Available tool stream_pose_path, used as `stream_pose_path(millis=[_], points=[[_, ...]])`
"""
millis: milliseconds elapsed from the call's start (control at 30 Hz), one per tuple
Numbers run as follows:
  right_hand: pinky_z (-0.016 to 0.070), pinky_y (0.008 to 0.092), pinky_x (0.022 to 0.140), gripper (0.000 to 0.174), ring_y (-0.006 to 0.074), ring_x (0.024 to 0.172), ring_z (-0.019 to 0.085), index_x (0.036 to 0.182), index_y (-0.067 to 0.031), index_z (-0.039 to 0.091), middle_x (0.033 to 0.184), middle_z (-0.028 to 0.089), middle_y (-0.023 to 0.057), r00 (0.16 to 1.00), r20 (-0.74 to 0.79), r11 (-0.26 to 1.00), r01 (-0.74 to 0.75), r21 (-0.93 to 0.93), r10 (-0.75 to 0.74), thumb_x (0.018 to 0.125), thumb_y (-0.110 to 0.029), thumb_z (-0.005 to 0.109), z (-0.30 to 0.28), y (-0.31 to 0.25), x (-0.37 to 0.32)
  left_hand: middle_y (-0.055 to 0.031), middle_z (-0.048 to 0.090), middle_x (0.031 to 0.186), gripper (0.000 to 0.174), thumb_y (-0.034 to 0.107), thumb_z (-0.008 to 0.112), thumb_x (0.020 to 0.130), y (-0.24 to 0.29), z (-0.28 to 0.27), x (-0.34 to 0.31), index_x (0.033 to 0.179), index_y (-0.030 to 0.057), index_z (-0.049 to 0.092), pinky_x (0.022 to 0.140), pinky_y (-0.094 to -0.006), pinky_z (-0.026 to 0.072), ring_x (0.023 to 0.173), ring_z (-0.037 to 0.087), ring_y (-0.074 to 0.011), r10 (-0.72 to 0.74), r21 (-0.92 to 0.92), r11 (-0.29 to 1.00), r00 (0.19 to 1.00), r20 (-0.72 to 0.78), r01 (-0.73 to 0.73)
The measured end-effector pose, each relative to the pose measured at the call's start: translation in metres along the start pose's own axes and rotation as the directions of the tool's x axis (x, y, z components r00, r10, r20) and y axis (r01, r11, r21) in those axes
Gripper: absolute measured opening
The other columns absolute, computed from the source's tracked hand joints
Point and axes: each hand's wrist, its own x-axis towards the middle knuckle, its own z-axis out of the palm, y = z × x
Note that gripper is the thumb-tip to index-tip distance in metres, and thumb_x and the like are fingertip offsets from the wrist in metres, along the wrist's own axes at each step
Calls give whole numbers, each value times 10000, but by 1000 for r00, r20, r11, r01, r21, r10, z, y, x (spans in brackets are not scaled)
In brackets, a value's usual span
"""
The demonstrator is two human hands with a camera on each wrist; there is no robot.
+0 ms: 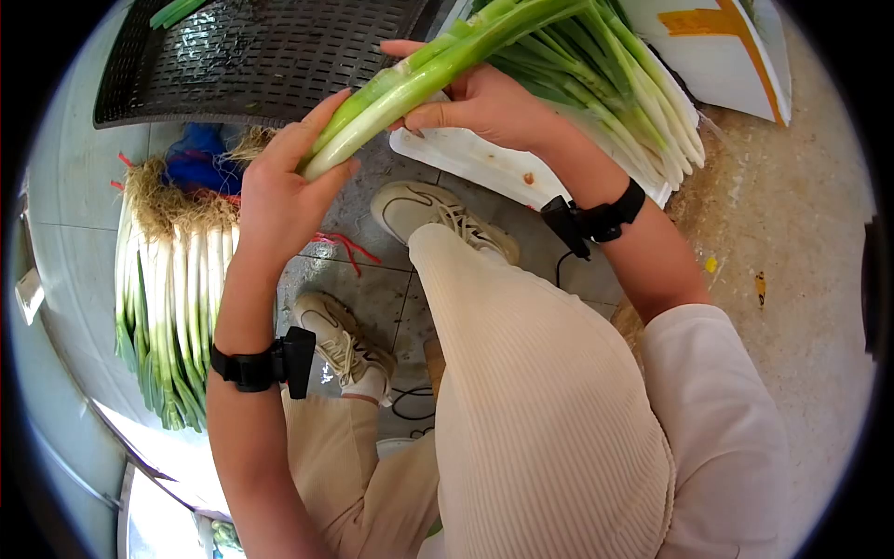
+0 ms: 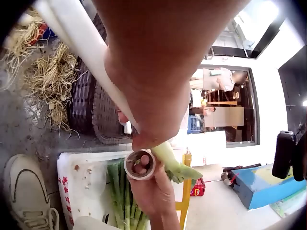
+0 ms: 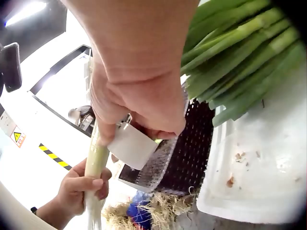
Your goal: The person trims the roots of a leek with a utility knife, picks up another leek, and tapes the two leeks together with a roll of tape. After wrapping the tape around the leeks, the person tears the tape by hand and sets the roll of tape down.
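A thick green onion (image 1: 410, 84) slants across the top of the head view, green end up and to the right. My left hand (image 1: 284, 191) grips its white lower end, the thumb on one side and fingers on the other. Farther along the stalk is my right hand (image 1: 494, 104), its thumb and fingers around the green part. A short white tube (image 2: 140, 165) sits in the right hand, with fingertips inside its round opening. The right wrist view shows this tube (image 3: 132, 146) beside the stalk, a small metal bit at its edge; the palm hides the rest.
Green onions (image 1: 643, 121) without roots lie on a white tray (image 1: 447, 158) at the right. A dark woven basket (image 1: 251, 70) stands ahead. Rooted green onions (image 1: 177, 289) lie at left near a blue bag (image 1: 197, 154). A taped white box (image 1: 717, 56) is at the upper right.
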Motion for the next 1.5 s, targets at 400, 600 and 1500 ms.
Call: stream_pose_path(millis=[400,600,1500], points=[[530,269,745,435,141,843,675,1284,-9,595,1018,709,116,997,8,975,79,209,-83,866,-34,714,17,-10,2,-55,649,1124,571,43,684,828,-2,-34,15,1384,51,559,834,-253,487,968,602,-110,-155,-347,887,903,401,306],[527,289,723,377,152,828,665,1283,9,584,988,694,115,997,-52,961,67,268,-55,925,-87,654,32,-10,11,-142,645,979,425,185,692,881,15,-21,7,1279,90,577,766,-400,519,880,646,-363,274,259,931,961,-27,-258],[536,293,790,610,131,903,674,1433,-36,462,1113,680,78,849,483,975,-158,-156,215,876,-20,710,149,-68,112,-54,643,954,413,259,599,992,-63,-122,-99,1324,18,546,726,-264,487,788,588,-104,-176,-785,577,973,147,223]])
